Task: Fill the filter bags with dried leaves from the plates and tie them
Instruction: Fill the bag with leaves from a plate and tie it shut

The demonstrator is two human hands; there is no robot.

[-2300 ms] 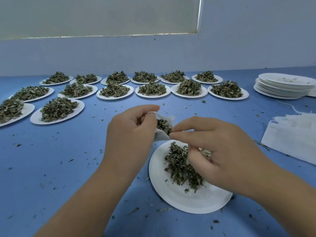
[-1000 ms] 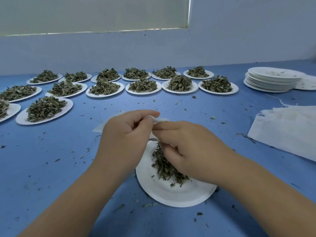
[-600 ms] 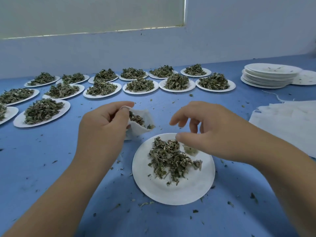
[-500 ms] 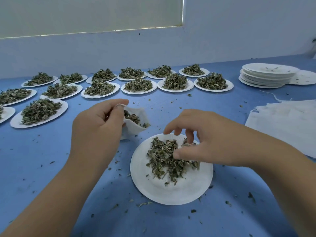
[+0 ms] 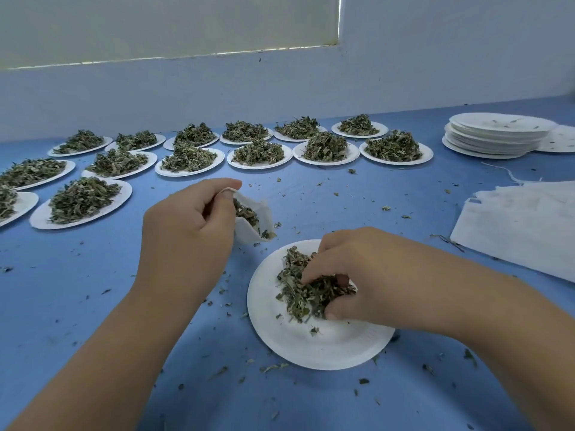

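Fig.: we see L hand (image 5: 186, 231) pinching white paper filter bag (image 5: 248, 236) at its 3 o'clock; R hand (image 5: 367, 275) clutching dried green leaves (image 5: 295, 298) on round white paper plate (image 5: 326, 346).

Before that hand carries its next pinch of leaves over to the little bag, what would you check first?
1. Bag mouth open: ok. The left hand pinches the filter bag by its rim, and leaves show inside.
2. Pinch secured: ok. The right hand has fingers curled into the dried leaves.
3. Supply: ok. Leaves remain on the near plate.
4. Room left in bag: cannot tell; the hand hides most of it.
5. Path from plate to bag: ok; only crumbs lie on the blue table between.
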